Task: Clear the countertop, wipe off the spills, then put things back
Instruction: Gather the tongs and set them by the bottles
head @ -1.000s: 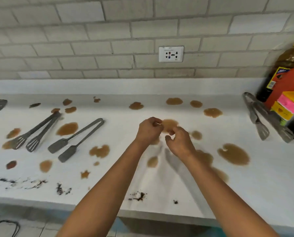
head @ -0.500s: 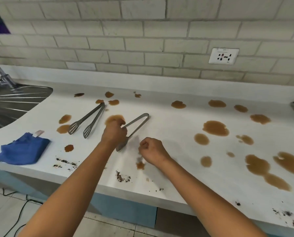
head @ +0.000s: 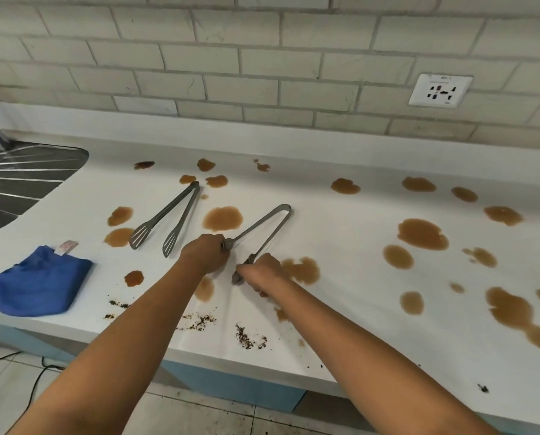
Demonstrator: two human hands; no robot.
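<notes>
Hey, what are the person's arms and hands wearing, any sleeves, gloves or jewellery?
Nothing worn shows. Both forearms are bare up to the picture's edge, with no sleeves. The left hand and right hand have no gloves, and no watch, bracelet or ring is visible.

Two bare forearms enter from about 7 and 5 o'clock, uncovered from the frame edge to the wrist, with no sleeve in view. The left hand (head: 204,252) and right hand (head: 264,273) wear no gloves, rings, watch or bracelets.
</notes>
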